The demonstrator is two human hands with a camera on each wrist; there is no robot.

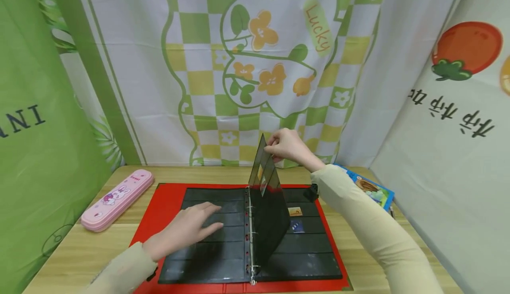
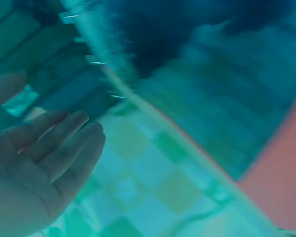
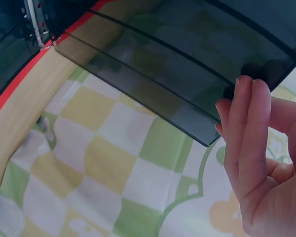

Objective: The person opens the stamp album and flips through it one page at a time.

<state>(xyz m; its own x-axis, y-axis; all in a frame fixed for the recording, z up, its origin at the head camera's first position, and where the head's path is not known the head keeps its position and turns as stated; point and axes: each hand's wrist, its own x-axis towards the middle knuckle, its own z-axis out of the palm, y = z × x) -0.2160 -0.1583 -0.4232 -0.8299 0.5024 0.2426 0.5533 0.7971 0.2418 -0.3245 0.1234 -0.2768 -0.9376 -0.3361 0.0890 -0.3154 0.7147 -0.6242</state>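
Red binder (image 1: 155, 203) open on the table (image 1: 358, 245); the grip of the right hand (image 1: 288, 145) pinches the upper edge of a raised dark page (image 1: 271, 218). The left hand (image 1: 185, 227) hangs over the left-hand page (image 1: 217, 252), thumb apart from extended fingers; contact cannot be told. Only the head view includes the pink case (image 1: 117, 200) left of the binder; the left wrist view alone exposes the left palm.

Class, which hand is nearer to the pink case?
Left: the left hand is right of the pink case, apart from it; the right hand is farther right, pinching the raised page.
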